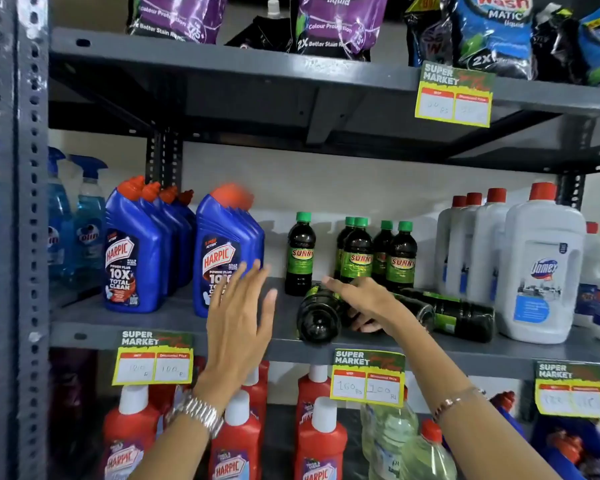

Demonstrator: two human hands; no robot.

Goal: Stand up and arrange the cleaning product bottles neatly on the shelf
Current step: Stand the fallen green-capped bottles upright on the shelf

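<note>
On the grey middle shelf [174, 322] a dark Sunny bottle [321, 318] lies on its side, base toward me. My right hand [368, 303] is wrapped over its middle, gripping it. Two more dark bottles [461, 315] lie flat to its right. Several Sunny bottles [378, 252] with green caps stand upright behind, one apart [300, 254] at the left. My left hand [239, 317] hovers open, fingers spread, in front of a blue Harpic bottle [222, 247] without touching anything I can see.
A row of blue Harpic bottles [136, 244] and blue spray bottles [87, 216] stand at the left, white Domex jugs [537, 261] at the right. Detergent pouches [336, 26] sit on the shelf above, red Harpic bottles [319, 441] below. Price tags [368, 377] hang on the shelf edge.
</note>
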